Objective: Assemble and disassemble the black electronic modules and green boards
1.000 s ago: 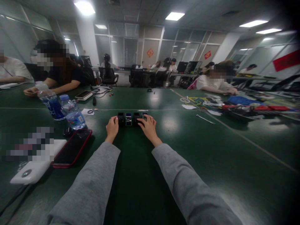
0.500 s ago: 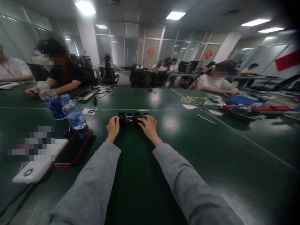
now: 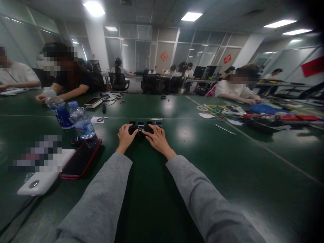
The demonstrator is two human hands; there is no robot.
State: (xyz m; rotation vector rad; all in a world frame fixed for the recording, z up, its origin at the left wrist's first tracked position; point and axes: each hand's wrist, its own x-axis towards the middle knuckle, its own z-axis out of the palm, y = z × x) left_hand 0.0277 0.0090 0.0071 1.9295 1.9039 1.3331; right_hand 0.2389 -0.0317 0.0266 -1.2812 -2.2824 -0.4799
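Note:
Several small block-like pieces stand side by side in a row on the green table. At the row's left end is a black block (image 3: 132,127), and my left hand (image 3: 126,137) curls round it with the thumb reaching towards the middle. Between the hands sits a small module with a pale bluish top (image 3: 140,125); both thumb tips are at its front. My right hand (image 3: 159,139) has its fingers closed over a second black block (image 3: 150,127). Behind those fingers, a second pale-topped module (image 3: 158,124) is partly hidden. What exactly these pieces are is too small to tell.
On the left are two plastic bottles (image 3: 82,123), a red-edged phone (image 3: 82,158) and a white device (image 3: 48,179) with a cable. A wrench (image 3: 224,129) and a heap of cables and tools (image 3: 268,114) lie on the right. Other people sit around the table (image 3: 227,175).
My left hand has shifted right, its thumb now stretched to the middle module. My right thumb has also come inward to that module. The view has shifted slightly.

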